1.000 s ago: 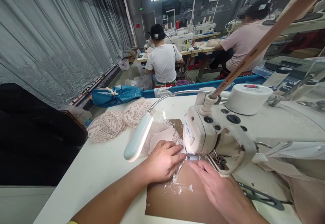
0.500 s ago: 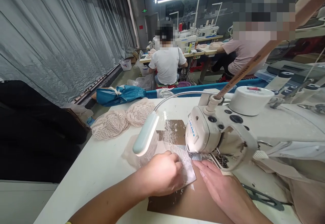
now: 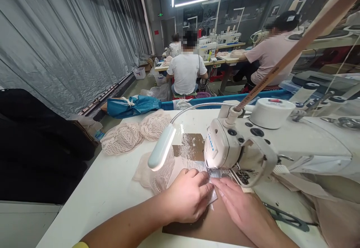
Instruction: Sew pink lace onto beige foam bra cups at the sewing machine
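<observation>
Lace piece [image 3: 165, 175] across brown board's [image 3: 215, 225] left edge looked light, limp; best pressed near border. Left hand [image 3: 191, 194] curled over it, pinch unclear; right hand [image 3: 239, 205] flat, open.

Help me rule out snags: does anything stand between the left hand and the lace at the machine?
Nothing visible does: the left hand rests directly on the lace, close to the machine. The lamp overlaps part of the lace in this view, but not between it and the hand.
</observation>
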Available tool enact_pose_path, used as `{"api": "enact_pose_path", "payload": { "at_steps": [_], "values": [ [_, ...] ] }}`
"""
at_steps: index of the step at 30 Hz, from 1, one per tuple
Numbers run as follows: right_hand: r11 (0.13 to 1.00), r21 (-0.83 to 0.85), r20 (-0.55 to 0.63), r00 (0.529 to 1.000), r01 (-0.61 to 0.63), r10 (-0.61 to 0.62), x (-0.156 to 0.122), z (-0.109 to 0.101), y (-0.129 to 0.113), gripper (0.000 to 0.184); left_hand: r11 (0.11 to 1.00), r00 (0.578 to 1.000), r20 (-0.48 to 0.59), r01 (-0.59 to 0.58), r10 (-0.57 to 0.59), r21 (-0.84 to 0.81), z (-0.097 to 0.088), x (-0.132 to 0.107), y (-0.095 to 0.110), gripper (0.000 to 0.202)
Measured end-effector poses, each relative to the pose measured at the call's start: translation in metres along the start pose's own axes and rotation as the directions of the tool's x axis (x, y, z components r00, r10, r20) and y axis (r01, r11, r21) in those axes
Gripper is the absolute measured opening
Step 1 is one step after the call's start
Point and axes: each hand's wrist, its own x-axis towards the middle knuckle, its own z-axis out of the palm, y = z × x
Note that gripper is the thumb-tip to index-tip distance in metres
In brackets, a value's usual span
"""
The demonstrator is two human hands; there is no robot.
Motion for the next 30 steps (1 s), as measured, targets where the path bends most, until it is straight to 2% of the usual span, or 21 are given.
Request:
{"api": "enact_pose_path", "payload": {
  "at_steps": [4,7,12,15,18,20,21,23,26,28,30],
  "values": [
    [0.999,0.035,0.023,1.0,-0.014,0.013,0.003,-0.004,-0.003,0.039,0.999,0.998,0.053,0.026,-0.024,-0.041,-0.005,0.0,-0.002,0.023],
    [0.999,0.015,0.006,0.999,-0.042,0.042,0.005,-0.005,-0.005,0.04,0.998,0.992,0.119,0.047,-0.043,-0.031,-0.013,-0.003,-0.003,0.026],
    [0.996,0.086,0.038,0.999,0.016,-0.019,0.007,-0.008,-0.007,0.041,1.0,0.983,0.186,0.006,-0.004,-0.011,-0.024,-0.015,0.002,0.024],
    [0.994,0.107,0.036,0.999,-0.031,0.028,0.005,-0.006,-0.005,0.035,0.999,0.981,0.194,-0.03,0.024,0.027,-0.021,-0.019,0.006,0.026],
    [0.993,0.109,0.016,0.999,-0.049,0.048,0.002,-0.003,-0.003,0.034,0.998,0.987,0.161,-0.003,-0.006,0.056,-0.016,-0.015,0.003,0.013],
    [0.994,0.109,-0.006,1.0,-0.029,0.03,0.0,-0.002,-0.002,0.029,0.999,0.989,0.144,0.041,-0.038,-0.022,-0.015,-0.011,-0.003,0.006],
    [0.994,0.108,-0.022,1.0,-0.013,0.016,-0.001,-0.002,-0.002,0.027,0.991,0.987,0.146,0.075,-0.058,-0.109,-0.015,-0.009,-0.008,0.01],
    [0.996,0.086,-0.059,0.998,0.022,-0.017,-0.003,-0.002,-0.002,0.025,0.911,0.98,0.169,0.165,-0.107,-0.378,-0.016,-0.006,-0.02,0.019],
    [0.997,0.013,-0.127,0.989,0.073,-0.071,-0.007,-0.004,-0.006,0.031,0.64,0.966,0.2,0.258,-0.163,-0.724,-0.012,-0.006,-0.039,0.031],
    [0.992,-0.041,-0.161,0.979,0.121,-0.126,-0.008,-0.007,-0.01,0.036,0.548,0.966,0.19,0.255,-0.173,-0.797,-0.005,-0.005,-0.048,0.036],
    [0.979,-0.073,-0.171,0.965,0.189,-0.199,-0.005,-0.011,-0.017,0.039,0.533,0.968,0.177,0.246,-0.179,-0.809,0.002,-0.004,-0.054,0.039]
  ]
}}
